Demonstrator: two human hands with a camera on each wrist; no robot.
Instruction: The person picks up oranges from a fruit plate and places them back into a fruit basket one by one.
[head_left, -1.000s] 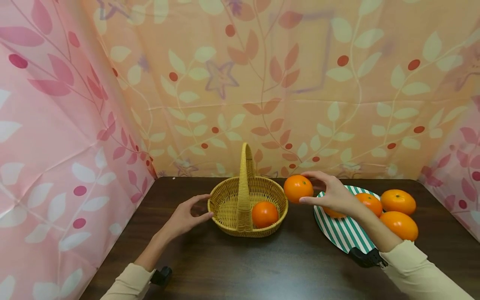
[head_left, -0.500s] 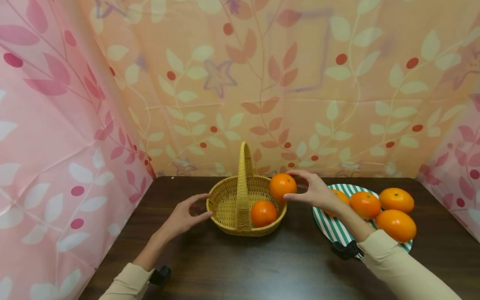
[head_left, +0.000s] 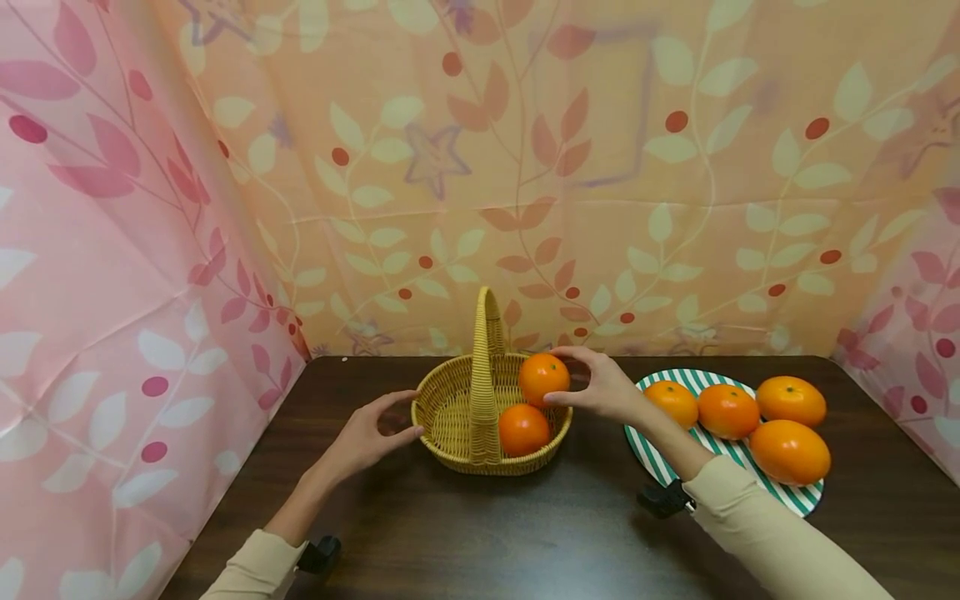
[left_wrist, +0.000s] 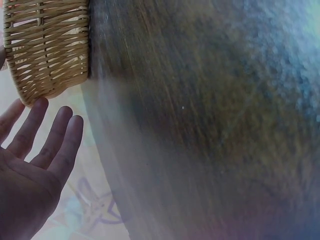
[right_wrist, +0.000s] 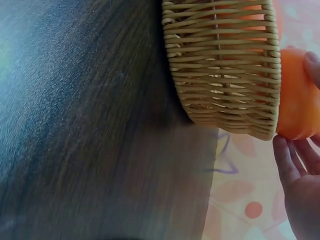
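In the head view a yellow wicker basket with a tall arched handle stands upright on the table. An orange lies in its right half. My right hand grips a second orange between thumb and fingers, just inside the basket's right rim and behind the first one. The right wrist view shows this held orange at the rim, partly out of frame. On the other side, my left hand touches the left rim with thumb and fingertips. Its fingers extend nearly straight in the left wrist view.
On the right, a plate with green and white stripes bears several oranges. The dark wooden table ends at a patterned cloth backdrop. A pink cloth hangs along the left side.
My right hand has carried the orange leftward from beside the basket, over the right rim and into its right half. The left hand stays at the left rim.
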